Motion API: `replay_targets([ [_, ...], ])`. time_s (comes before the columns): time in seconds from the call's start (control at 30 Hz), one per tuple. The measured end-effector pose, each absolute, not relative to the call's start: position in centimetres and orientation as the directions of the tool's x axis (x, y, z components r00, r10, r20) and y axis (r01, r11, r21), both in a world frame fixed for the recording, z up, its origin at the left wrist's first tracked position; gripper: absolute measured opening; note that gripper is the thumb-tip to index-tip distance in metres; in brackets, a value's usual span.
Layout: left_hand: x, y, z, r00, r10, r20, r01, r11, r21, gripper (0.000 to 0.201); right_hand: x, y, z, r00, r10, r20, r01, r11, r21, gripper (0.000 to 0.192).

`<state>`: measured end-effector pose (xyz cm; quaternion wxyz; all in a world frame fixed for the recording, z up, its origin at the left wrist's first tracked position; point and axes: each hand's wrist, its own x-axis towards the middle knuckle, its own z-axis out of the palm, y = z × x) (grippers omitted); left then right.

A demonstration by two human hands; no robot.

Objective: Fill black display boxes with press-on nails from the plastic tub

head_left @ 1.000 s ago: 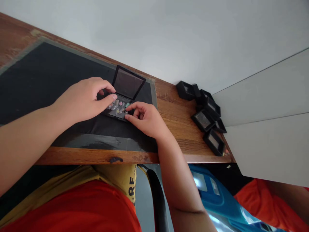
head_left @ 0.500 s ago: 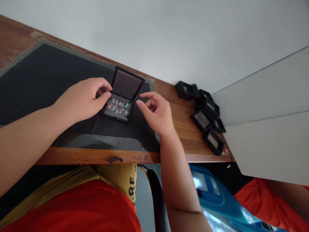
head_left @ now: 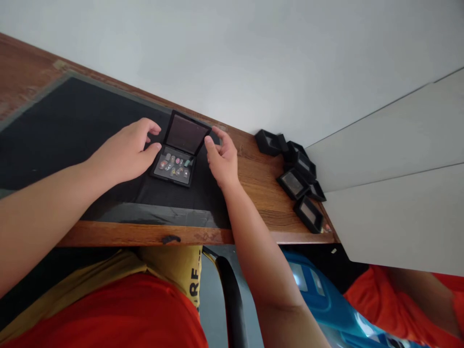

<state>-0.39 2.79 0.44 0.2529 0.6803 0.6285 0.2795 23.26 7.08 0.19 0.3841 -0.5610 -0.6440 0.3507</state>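
A black flat case (head_left: pixel 172 180) lies on the dark mat with its lid (head_left: pixel 186 134) raised toward the wall. Small decorated press-on nails (head_left: pixel 177 161), pink, pale and green, sit in rows on its grey insert. At the lid's upper right corner, my right hand (head_left: pixel 223 162) has thumb and index finger on the edge, other fingers curled. My left hand (head_left: pixel 132 150) is beside the case's left side, thumb and index apart with nothing between them. Its thumb tip is close to the case's edge; whether it touches I cannot tell.
Several black boxes with windowed lids (head_left: pixel 293 183) lie heaped on the wooden table (head_left: pixel 253 193) at the right. A white wall (head_left: pixel 232 63) runs behind. Below the table edge are a black chair arm (head_left: pixel 232 295), a blue plastic item (head_left: pixel 319 295) and another person's orange clothing (head_left: pixel 377 295).
My right hand has moved left and up to the lid's right corner. My left hand's fingertips have drawn slightly away from the case. The view has shifted a little.
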Motion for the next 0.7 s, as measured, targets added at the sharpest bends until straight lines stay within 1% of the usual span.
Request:
replay_targets([
  [0.1,-0.5,3.1,0.0,0.062,0.996,0.058,0.714,-0.085,0.694,0.057,23.5,7.6,-0.1,-0.181,0.983,-0.042,0.355,0.026,-0.935,0.041],
  [0.17,-0.5,3.3,-0.3,0.078,0.994,0.072,0.706,-0.106,0.700,0.062,23.7,7.7,-0.3,-0.233,0.970,-0.063,0.308,0.013,-0.951,0.033],
  [0.23,-0.5,3.4,-0.6,0.100,0.992,0.082,0.693,-0.129,0.709,0.066,23.9,7.6,-0.4,-0.261,0.965,-0.027,0.294,0.053,-0.954,0.027],
  [0.3,-0.6,3.4,-0.8,0.121,0.989,0.089,0.675,-0.148,0.723,0.068,24.0,7.4,-0.3,-0.284,0.959,0.015,0.331,0.113,-0.937,0.023],
  [0.43,-0.6,3.4,-0.5,0.115,0.987,0.113,0.645,-0.161,0.747,0.057,24.1,7.0,-0.1,-0.323,0.940,0.111,0.443,0.254,-0.860,0.018],
  [0.57,-0.4,3.0,0.3,0.068,0.987,0.148,0.631,-0.157,0.760,0.054,24.5,6.5,-0.3,-0.370,0.904,0.213,0.390,0.360,-0.848,0.013],
  [0.63,-0.3,2.9,0.7,0.055,0.982,0.179,0.588,-0.177,0.790,0.058,24.7,6.3,-0.3,-0.405,0.890,0.208,0.374,0.369,-0.851,0.014],
  [0.7,-0.3,2.8,0.9,0.049,0.983,0.179,0.521,-0.179,0.835,0.064,24.9,6.1,-0.2,-0.467,0.872,0.145,0.361,0.338,-0.869,0.015],
])
